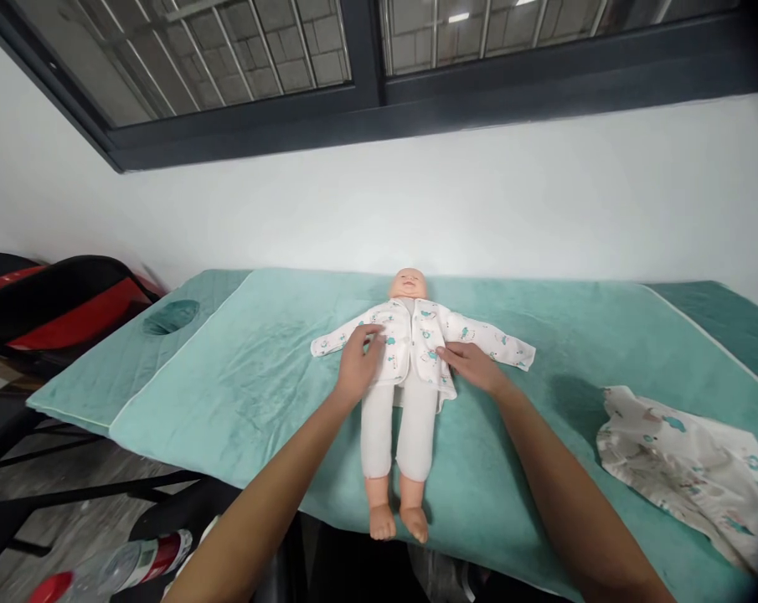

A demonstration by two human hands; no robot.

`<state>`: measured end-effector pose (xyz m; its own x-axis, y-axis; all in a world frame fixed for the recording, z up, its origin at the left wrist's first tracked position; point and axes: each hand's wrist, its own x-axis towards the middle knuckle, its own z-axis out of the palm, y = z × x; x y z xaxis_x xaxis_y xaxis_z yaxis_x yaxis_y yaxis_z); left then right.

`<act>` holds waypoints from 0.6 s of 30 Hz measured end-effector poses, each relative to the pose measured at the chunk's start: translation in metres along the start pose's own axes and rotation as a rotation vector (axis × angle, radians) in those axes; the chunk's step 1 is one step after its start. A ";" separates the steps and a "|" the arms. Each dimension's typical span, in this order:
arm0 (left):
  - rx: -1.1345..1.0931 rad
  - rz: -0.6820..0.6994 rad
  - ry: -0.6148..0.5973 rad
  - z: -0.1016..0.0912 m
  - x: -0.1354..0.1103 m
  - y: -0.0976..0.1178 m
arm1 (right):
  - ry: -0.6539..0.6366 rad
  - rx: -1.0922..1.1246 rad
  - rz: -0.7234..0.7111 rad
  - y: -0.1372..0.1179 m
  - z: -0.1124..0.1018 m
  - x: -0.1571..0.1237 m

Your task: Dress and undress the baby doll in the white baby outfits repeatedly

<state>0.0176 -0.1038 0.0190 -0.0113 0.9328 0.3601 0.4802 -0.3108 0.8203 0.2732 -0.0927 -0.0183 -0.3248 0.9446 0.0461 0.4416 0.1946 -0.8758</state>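
A baby doll (409,285) lies on its back on the green bed cover, with its head toward the wall and its bare feet toward me. It wears a white jacket (429,335) with a teal print, both sleeves spread out sideways, over white leggings (416,427). My left hand (358,364) rests on the jacket's left side, fingers apart and slightly bent. On the opposite side my right hand (471,365) has its fingertips closed at the jacket's side edge, where the cloth flares out a little.
Crumpled white printed baby clothing (686,469) lies on the bed (259,377) at the right. The bed has a round hole (171,316) at its left end. Black and red chairs (70,301) stand at the left. A bottle (146,559) is below the front edge.
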 end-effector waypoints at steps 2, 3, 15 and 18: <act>0.075 0.004 0.024 -0.005 -0.001 -0.015 | 0.012 -0.012 -0.046 -0.002 0.002 0.000; 0.104 0.020 0.020 -0.006 0.000 -0.018 | 0.023 -0.013 -0.053 -0.003 0.003 0.000; 0.330 0.179 -0.323 0.031 0.074 0.017 | 0.361 0.182 -0.091 0.002 0.008 0.007; 0.356 0.303 -0.359 0.038 0.092 0.013 | 0.387 0.151 -0.129 -0.002 0.011 0.008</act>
<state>0.0558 -0.0154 0.0462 0.4406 0.8344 0.3313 0.6813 -0.5511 0.4818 0.2608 -0.0888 -0.0218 -0.0193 0.9501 0.3114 0.2812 0.3040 -0.9102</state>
